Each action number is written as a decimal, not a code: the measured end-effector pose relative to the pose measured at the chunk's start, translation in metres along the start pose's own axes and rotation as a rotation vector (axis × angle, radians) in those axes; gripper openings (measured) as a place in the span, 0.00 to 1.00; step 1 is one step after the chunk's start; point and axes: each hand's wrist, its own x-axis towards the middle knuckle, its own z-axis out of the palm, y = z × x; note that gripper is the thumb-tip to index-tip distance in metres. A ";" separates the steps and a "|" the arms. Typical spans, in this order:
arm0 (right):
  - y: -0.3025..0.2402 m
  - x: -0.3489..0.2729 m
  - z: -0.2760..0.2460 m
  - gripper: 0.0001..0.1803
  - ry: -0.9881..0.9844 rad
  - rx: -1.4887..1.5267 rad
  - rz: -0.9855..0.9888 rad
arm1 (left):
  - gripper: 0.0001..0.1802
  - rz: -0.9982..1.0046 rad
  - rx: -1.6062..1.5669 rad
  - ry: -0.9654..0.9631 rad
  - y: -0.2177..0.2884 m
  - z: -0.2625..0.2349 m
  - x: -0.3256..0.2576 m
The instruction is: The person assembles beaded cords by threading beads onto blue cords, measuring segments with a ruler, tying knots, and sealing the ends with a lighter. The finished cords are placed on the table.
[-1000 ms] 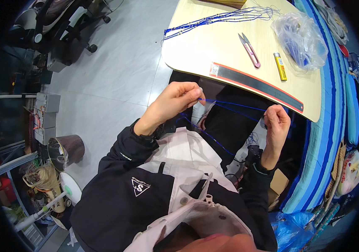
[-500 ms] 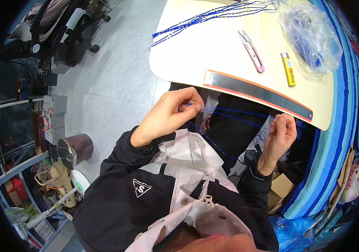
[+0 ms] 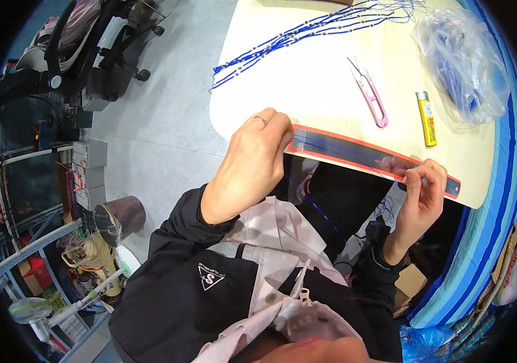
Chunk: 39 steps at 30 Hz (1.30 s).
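Observation:
Two thin strands of blue cord [image 3: 343, 155] stretch between my hands, lying over a dark ruler [image 3: 331, 145] with an orange-red edge. My left hand [image 3: 257, 151] is closed on the cord at the ruler's left end, its fingertips partly hidden. From below it a length of the cord with small beads [image 3: 314, 204] hangs down over my lap. My right hand [image 3: 425, 187] pinches the cord's other part near the ruler's right end. The ruler lies along the near edge of the table [image 3: 307, 91].
Beaded blue cords [image 3: 282, 40] lie in a bundle at the far left of the table. Pink thread snips [image 3: 373, 100], a yellow lighter [image 3: 428, 121] and a clear plastic bag [image 3: 461, 63] with blue contents lie to the right. A wheeled chair [image 3: 98, 51] stands on the floor at left.
Both hands have moved the stretched cord away from my body, from over my lap onto the ruler. My left hand has turned and now reaches the ruler's left end.

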 end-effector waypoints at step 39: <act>0.002 0.011 -0.014 0.08 0.048 -0.523 -0.062 | 0.03 -0.058 0.122 -0.259 0.011 -0.006 0.021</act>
